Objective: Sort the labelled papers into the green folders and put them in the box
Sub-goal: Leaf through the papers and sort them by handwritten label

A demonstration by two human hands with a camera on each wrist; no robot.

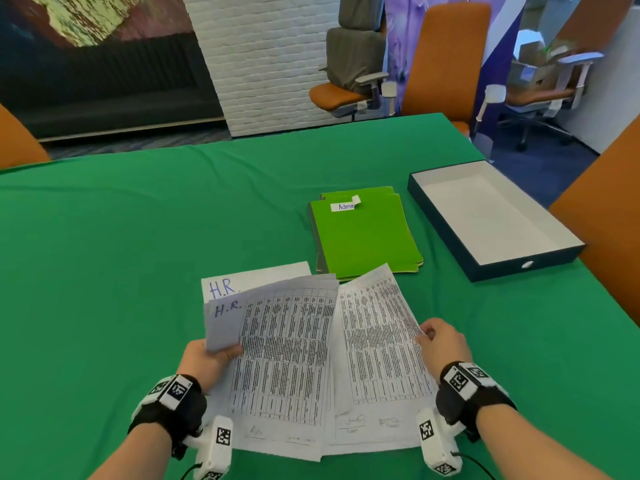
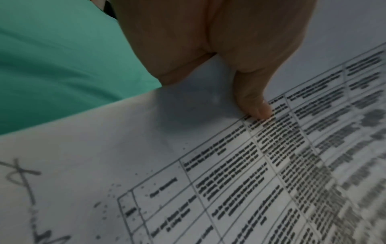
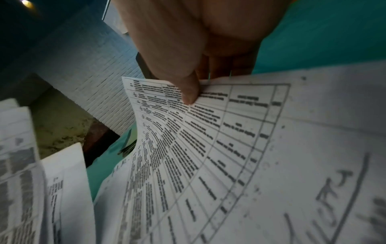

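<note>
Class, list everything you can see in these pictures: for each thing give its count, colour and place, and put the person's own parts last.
Printed papers: several, white with black tables, fanned between both hands, near table edge.
H.R. sheets: two, white with blue writing, behind the fan, left.
Green folders: a stack, top one labelled "Admin", centre of table.
Box: one, dark outside and white inside, open, right of folders.
Tablecloth: one, green, covers the table.
Chairs: several, orange, around and beyond the table.
Left hand: holds the fan's left side.
Right hand: pinches the rightmost sheet.
</note>
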